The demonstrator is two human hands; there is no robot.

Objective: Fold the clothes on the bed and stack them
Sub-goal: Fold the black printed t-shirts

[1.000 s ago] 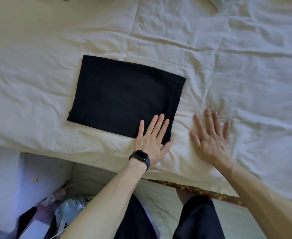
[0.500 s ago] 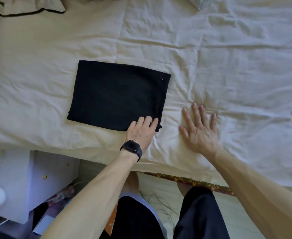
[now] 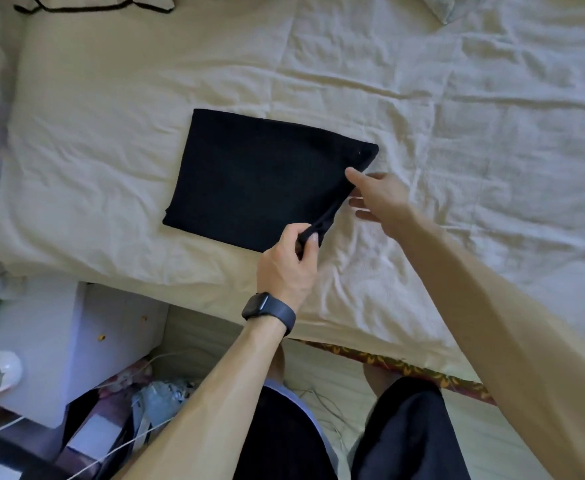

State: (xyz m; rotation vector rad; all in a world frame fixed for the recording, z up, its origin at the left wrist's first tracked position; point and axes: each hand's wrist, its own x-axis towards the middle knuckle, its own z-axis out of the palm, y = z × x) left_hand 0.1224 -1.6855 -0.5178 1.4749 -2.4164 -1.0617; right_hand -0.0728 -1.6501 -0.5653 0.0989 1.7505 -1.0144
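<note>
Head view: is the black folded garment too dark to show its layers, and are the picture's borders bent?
Head view: the black folded garment is almost uniform black, layers showing only where the left hand pinches its corner; soft light, no glare on the bedsheet, whose edges bow slightly, wide-angle.

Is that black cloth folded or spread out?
Folded: the black cloth lies as a neat rectangle on the bed, its near corner pinched by the left hand.
</note>
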